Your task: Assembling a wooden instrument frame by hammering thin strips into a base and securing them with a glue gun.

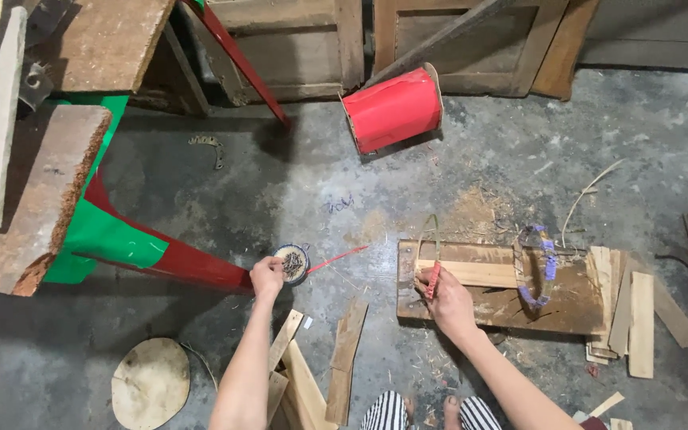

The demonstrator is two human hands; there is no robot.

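Down on the concrete floor (296, 191), seen from the head camera, the left hand (266, 277) reaches forward to a small round tin of nails (291, 263); its fingertips are dipped at the tin's near left edge, pinched together, though whether a nail is held between them I cannot tell. The tin sits just ahead and to the right of that hand, well left of the work board.

The right hand (443, 301) rests on the near left part of a flat wooden board (567, 306), closed around a red-handled tool (433, 275) (its grip points away from the body, a thin curved strip rising past it). A pale wood slat (471, 273) lies across the board, its long axis running left to right, touching the right hand's fingers. A purple-wrapped hoop (541, 264) stands further right on the board. A red roll (392, 109) lies well apart, near the wall.
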